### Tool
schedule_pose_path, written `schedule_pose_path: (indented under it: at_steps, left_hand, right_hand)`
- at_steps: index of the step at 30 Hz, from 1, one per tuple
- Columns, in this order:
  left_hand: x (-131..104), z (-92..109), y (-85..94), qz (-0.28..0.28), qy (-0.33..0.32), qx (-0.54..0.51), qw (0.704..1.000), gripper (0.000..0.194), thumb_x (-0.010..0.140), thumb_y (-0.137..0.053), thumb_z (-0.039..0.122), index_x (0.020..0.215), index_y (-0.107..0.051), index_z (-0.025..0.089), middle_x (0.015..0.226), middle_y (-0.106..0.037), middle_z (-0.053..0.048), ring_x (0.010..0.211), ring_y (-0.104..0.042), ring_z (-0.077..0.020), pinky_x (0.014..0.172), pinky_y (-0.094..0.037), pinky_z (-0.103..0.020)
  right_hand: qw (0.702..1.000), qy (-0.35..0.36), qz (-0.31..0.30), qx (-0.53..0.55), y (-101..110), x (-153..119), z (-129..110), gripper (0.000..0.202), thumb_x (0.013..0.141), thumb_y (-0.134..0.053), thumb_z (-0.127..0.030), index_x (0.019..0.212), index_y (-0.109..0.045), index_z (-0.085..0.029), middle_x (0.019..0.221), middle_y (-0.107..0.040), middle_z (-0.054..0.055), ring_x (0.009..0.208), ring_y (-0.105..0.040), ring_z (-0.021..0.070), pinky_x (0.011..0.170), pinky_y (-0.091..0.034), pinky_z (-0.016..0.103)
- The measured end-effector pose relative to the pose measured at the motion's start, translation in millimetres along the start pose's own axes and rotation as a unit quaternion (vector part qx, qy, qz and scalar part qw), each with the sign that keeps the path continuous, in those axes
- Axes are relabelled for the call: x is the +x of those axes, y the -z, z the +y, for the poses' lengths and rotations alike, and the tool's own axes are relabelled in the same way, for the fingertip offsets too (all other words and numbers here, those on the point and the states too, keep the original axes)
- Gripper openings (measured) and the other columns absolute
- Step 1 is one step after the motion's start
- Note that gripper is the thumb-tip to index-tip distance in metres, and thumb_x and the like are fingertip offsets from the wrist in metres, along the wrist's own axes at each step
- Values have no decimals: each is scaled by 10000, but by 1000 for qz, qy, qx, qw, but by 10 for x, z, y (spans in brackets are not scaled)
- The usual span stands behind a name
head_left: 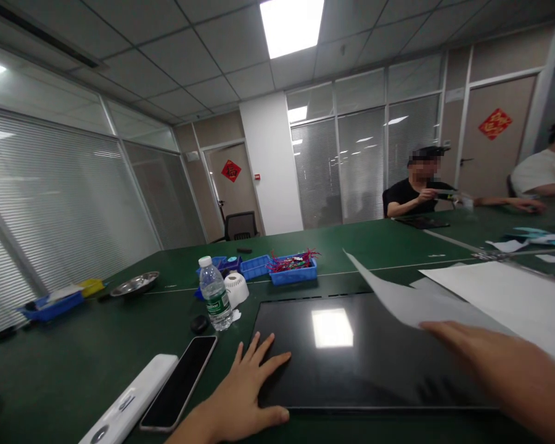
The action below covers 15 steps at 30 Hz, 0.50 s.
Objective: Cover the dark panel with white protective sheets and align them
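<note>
My left hand (244, 390) lies with fingers spread over the left edge of a flat black glossy panel (351, 382), which looks like a screen. A ceiling light reflects in the panel's surface. On the right, my right hand (485, 354) grips a thin white sheet of paper (398, 299) by its near edge; the thumb is hidden. The sheet's left corner curls up above the panel. A phone (180, 385) and a long white box (129, 404) lie left of my left hand.
Behind the panel stand a water bottle (215, 296), a white plastic piece (235, 288) and a blue tray (293, 276) of red wires. More white paper (499, 296) lies right. A metal pan (136, 283) sits far left. Two people sit across the green table (351, 237).
</note>
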<state>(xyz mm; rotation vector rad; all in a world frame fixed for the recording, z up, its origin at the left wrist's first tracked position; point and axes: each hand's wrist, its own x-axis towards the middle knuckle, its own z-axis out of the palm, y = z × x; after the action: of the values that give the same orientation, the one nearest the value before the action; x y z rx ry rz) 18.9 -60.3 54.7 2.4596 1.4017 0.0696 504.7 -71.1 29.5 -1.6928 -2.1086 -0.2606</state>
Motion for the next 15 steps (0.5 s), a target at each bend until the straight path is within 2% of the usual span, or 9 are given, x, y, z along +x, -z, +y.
schedule_pose_path:
  at_steps: [2, 4, 7, 10, 12, 14, 15]
  left_hand:
    - [42, 9, -128, 26, 13, 8, 1000, 918, 867, -686, 789, 1636, -368, 403, 1757, -170, -90, 1591, -65, -467, 1224, -88, -776]
    - [59, -18, -266, 54, 19, 9, 998, 1009, 874, -687, 773, 1680, -264, 338, 1757, -152, -113, 1600, -70, -446, 1251, -104, -735]
    - [56, -116, -435, 103, 19, -2, 994, 1216, 871, -734, 716, 1703, 30, 266, 1763, -52, -142, 1608, -78, -431, 1266, -143, -703]
    - [42, -208, -511, 149, 9, -6, 989, 1348, 855, -777, 680, 1652, 235, 285, 1761, 71, -131, 1608, -79, -430, 1265, -167, -694]
    - [26, -241, -501, 169, -1, -5, 986, 1383, 842, -784, 691, 1637, 274, 289, 1760, 92, -134, 1607, -84, -430, 1265, -171, -690]
    - [1, -260, -448, 172, -4, 2, 985, 1317, 841, -773, 712, 1684, 149, 297, 1767, 53, -130, 1605, -90, -436, 1263, -170, -691]
    - [-14, -270, -410, 163, -4, 8, 987, 1227, 842, -766, 721, 1709, 2, 316, 1772, -2, -118, 1603, -103, -441, 1260, -173, -696]
  right_hand:
    - [996, 64, -57, 34, -67, 6, -481, 460, 899, -488, -227, 1235, -769, -369, 1220, -756, 29, 1026, -755, 256, 908, -640, 404]
    - [987, 128, -68, 62, -145, -15, -834, 357, 944, -530, -314, 1183, -791, -364, 1213, -752, 8, 1060, -747, 259, 906, -650, 372]
    - [974, 174, -95, 108, -226, -72, -1055, 403, 946, -615, -503, 1318, -715, -388, 1382, -646, -1, 1243, -657, 274, 1001, -615, 364]
    - [966, 172, -121, 152, -230, -107, -1007, 457, 960, -595, -558, 1404, -619, -453, 1484, -553, -29, 1341, -581, 260, 1095, -554, 373]
    - [970, 158, -118, 145, -222, -103, -877, 471, 965, -574, -579, 1423, -590, -474, 1527, -512, -37, 1397, -525, 283, 1155, -501, 453]
    - [981, 113, -111, 108, -233, -79, -668, 511, 962, -527, -638, 1444, -569, -472, 1558, -484, -37, 1449, -466, 320, 1204, -410, 584]
    - [987, 77, -110, 86, -251, -62, -532, 537, 960, -487, -676, 1443, -577, -458, 1558, -492, -29, 1457, -458, 337, 1213, -366, 639]
